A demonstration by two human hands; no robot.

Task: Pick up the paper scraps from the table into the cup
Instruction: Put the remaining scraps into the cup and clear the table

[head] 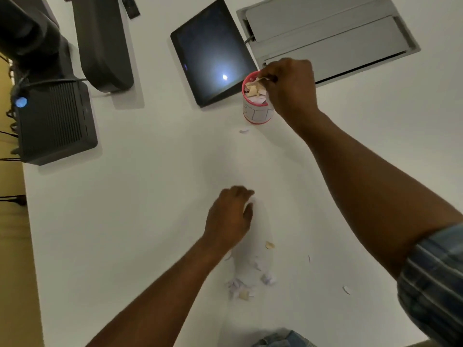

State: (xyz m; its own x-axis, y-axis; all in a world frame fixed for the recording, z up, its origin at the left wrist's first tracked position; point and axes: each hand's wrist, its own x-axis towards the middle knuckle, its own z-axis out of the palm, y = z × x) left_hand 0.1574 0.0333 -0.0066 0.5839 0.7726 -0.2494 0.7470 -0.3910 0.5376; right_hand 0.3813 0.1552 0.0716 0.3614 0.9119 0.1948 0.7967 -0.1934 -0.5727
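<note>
A white paper cup with a red rim stands on the white table, filled with tan and white scraps. My right hand hovers over its mouth, fingertips pinching a tan paper scrap at the rim. My left hand is nearer me, fingers curled around white paper scraps just above the table. Loose scraps lie in a small pile near the front, a tan scrap beside it, one white bit below the cup and another white scrap at the right.
A dark tablet lies just left of the cup. A grey recessed cable box sits behind it. Black devices and a dark stand occupy the back left. The table's left edge runs down the frame.
</note>
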